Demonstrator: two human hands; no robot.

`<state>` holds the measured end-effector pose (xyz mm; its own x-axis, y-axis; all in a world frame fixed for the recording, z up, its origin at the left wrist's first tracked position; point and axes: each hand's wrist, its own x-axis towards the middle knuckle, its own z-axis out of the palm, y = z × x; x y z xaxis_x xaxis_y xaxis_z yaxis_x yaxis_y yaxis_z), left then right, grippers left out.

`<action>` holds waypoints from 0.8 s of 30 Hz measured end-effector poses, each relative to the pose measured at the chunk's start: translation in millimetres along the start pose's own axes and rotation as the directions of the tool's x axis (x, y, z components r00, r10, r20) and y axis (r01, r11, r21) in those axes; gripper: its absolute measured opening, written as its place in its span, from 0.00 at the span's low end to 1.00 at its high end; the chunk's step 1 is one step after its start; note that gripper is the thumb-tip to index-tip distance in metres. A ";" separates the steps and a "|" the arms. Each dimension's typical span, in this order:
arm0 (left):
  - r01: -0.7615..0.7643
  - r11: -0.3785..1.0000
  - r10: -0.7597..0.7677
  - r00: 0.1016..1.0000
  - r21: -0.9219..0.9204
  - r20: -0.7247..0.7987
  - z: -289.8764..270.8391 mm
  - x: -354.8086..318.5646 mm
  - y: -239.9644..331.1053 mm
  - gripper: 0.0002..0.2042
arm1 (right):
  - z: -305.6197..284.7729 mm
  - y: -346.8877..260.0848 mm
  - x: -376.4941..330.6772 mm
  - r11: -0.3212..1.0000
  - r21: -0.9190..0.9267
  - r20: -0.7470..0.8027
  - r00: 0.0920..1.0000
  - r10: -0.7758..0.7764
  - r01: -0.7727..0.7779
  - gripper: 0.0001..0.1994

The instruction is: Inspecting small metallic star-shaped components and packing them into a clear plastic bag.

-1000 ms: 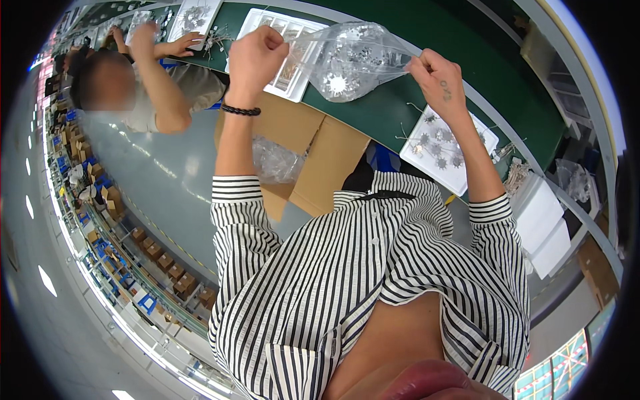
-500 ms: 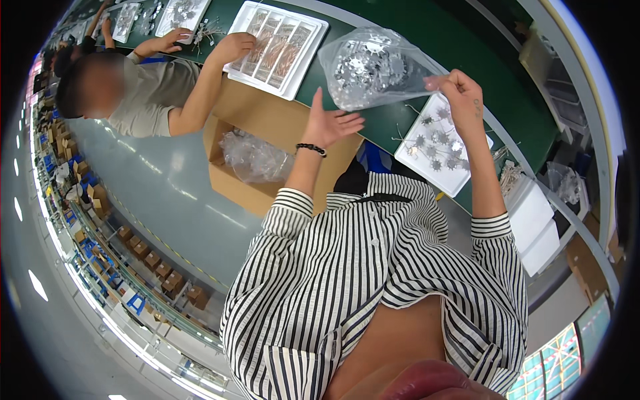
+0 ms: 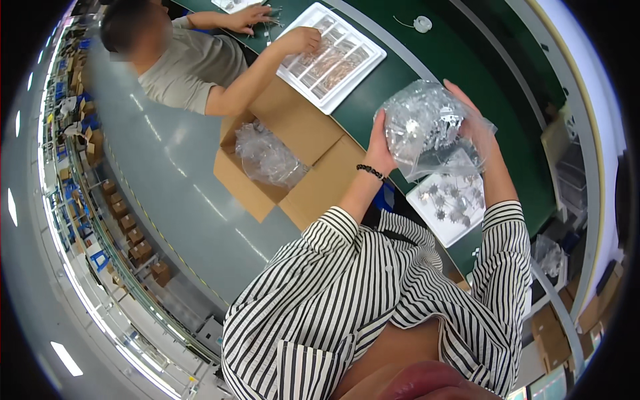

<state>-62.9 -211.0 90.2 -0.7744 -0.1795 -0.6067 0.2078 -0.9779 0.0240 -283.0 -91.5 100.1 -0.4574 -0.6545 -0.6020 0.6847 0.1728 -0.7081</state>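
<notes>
A clear plastic bag [image 3: 421, 123] full of shiny silver metal pieces is held up between my two hands above the green table. My left hand [image 3: 381, 148] presses its left side, thumb upward, with a dark bead bracelet on the wrist. Against the bag's right side lies my right hand [image 3: 475, 127], its fingers partly hidden behind the plastic. Loose plastic hangs toward me from the bag. Below and partly behind it, a white tray [image 3: 448, 239] on the table carries several star-shaped silver pieces [image 3: 457, 199] with thin wires.
An open cardboard box [image 3: 320, 141] stands left of the table, with crumpled clear plastic [image 3: 267, 157] inside. Beyond it, a co-worker's hand [image 3: 301, 41] reaches over a divided white tray [image 3: 327, 105] of coppery parts. A small white round piece [image 3: 422, 25] lies farther back.
My left hand, open and apart from the bag before, now grips its left side. My right hand has moved from the bag's gathered end to its side. The bag sits farther right in view.
</notes>
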 end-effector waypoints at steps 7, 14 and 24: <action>0.024 0.996 -0.017 0.996 0.085 -0.084 7.7 -6.6 -10.2 0.27 | -39.3 14.9 17.6 0.965 -0.216 0.237 0.967 -0.095 0.147 0.23; 0.050 0.977 -0.017 0.987 0.208 -0.158 16.0 -8.3 -23.5 0.24 | -74.2 38.7 -17.3 0.882 -0.353 0.272 0.937 -0.221 0.311 0.24; -0.161 0.792 0.227 0.973 0.589 -0.040 51.4 47.1 27.8 0.26 | -19.6 -11.9 34.7 0.994 0.048 -0.052 0.994 -0.095 0.098 0.33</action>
<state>-124.4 -252.1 103.2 -0.6825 -0.3924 -0.6167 -0.0627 -0.8092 0.5842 -318.1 -101.8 80.3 -0.5492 -0.6292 -0.5501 0.6630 0.0726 -0.7450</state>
